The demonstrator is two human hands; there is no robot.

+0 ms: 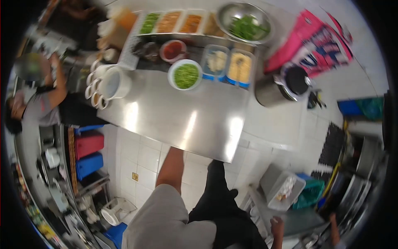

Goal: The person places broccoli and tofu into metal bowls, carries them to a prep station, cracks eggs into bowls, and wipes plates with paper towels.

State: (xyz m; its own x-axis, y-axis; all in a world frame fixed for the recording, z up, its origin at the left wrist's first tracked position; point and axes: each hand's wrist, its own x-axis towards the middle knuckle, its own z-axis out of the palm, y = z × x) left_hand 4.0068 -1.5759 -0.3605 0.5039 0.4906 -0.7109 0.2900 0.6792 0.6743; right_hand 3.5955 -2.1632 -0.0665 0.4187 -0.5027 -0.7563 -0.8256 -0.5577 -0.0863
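Note:
Neither of my hands shows. A bare limb coming out of light grey cloth passes out of sight under the front edge of the steel table [166, 108]; I cannot make out a hand there. On the table, a white bowl of chopped greens [186, 75] is beside a tub of red food [173, 50]. To its right are a container of pale pieces [216, 61] and one of yellow shreds [239, 68] with a utensil in it. Behind them stand trays of chopped vegetables [169, 22] and a metal bowl of leaves [248, 28]. White tubs and cups [112, 83] stand at the left.
A co-worker [41, 108] stands at the left. At the lower right, two forearms, apparently another person's, show near a grey bin [282, 186]. A lidded steel container [282, 86] and a pink bag [309, 43] are right of the table. Red and blue bins [89, 144] sit lower left.

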